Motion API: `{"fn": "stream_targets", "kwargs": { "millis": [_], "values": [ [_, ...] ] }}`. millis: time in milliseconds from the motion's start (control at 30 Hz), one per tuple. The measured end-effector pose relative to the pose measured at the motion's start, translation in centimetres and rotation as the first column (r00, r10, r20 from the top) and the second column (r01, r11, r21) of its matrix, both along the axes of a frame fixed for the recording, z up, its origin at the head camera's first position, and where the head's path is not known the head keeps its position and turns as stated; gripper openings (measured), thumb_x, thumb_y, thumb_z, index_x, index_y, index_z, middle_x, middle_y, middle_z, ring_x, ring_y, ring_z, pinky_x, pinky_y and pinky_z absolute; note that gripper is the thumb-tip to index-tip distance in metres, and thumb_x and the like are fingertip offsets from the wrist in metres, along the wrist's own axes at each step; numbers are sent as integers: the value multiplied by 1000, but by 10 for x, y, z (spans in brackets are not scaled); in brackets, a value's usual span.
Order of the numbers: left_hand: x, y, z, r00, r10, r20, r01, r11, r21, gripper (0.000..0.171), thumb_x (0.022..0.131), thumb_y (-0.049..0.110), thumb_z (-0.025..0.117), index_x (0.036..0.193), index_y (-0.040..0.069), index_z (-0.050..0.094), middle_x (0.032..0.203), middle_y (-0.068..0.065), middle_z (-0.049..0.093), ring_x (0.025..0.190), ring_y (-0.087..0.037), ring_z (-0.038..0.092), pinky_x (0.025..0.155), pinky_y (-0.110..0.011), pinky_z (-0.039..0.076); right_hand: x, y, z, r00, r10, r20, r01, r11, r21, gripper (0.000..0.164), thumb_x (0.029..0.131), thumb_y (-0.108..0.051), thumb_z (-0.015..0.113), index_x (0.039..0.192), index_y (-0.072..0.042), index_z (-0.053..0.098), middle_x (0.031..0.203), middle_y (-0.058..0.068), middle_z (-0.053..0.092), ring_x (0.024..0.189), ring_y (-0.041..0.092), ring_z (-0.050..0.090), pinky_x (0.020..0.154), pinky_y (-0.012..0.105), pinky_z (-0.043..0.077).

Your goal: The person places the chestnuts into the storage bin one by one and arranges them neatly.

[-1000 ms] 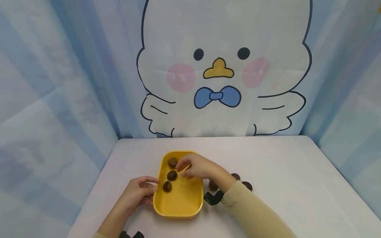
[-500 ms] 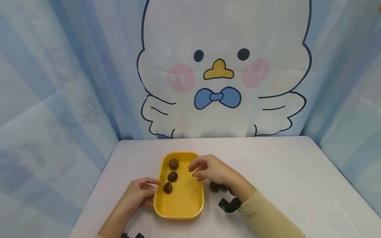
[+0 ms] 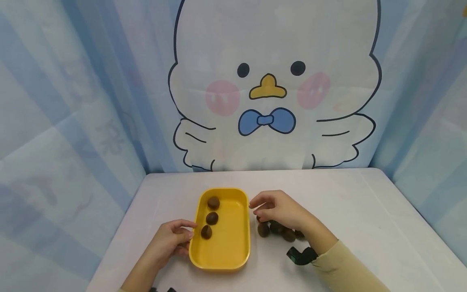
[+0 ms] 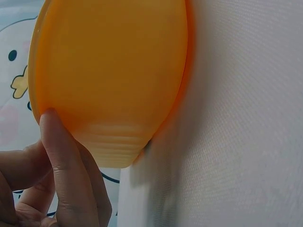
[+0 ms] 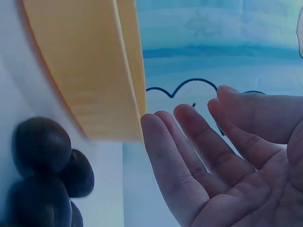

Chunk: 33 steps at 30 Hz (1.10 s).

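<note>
A yellow tray (image 3: 230,243) lies on the table with three brown chestnuts (image 3: 212,218) in a column along its left side. My left hand (image 3: 171,239) touches the tray's left rim with its fingertips. In the left wrist view those fingers (image 4: 71,175) rest against the outer wall. Just beyond the tray's right rim is my right hand (image 3: 281,209), palm empty and fingers loosely bent. It hovers over a small pile of several more chestnuts (image 3: 276,228), partly hiding them. In the right wrist view these chestnuts (image 5: 41,146) sit beside the tray wall (image 5: 90,71).
The white tabletop (image 3: 357,211) spreads to the right of the pile. A curtain (image 3: 277,32) with a cartoon bird closes off the back, and blue-white cloth (image 3: 65,142) hangs at the sides. A black strap piece (image 3: 302,256) sits at my right wrist.
My right hand has moved right, from above the tray's inside to past its right rim, uncovering the pile. The left hand stays at the tray, and the three chestnuts keep their places.
</note>
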<state>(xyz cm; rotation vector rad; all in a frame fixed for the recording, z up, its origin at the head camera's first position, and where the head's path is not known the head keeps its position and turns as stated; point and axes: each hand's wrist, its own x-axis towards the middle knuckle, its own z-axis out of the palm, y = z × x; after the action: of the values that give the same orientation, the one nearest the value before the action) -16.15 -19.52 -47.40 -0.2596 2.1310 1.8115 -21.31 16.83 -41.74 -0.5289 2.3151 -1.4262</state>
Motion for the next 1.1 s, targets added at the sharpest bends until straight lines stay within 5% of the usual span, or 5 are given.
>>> {"fn": "stream_targets", "kwargs": {
  "millis": [400, 1100],
  "values": [
    [-1, 2, 1, 1000, 4, 4, -4, 1000, -2, 34, 99, 4, 72, 133, -1, 70, 93, -9, 77, 67, -19, 67, 60, -33, 65, 8, 39, 9, 997, -52, -58, 55, 997, 62, 26, 101, -10, 69, 127, -15, 74, 134, 15, 74, 116, 34, 75, 94, 36, 66],
    [-1, 1, 1, 1000, 9, 12, -9, 1000, -15, 34, 99, 3, 72, 133, -2, 70, 94, -11, 76, 67, -19, 67, 59, -33, 65, 23, 89, -13, 989, -137, -47, 142, 978, 152, 32, 98, -7, 74, 129, -5, 71, 134, 16, 73, 120, 31, 74, 100, 52, 63]
  ]
}}
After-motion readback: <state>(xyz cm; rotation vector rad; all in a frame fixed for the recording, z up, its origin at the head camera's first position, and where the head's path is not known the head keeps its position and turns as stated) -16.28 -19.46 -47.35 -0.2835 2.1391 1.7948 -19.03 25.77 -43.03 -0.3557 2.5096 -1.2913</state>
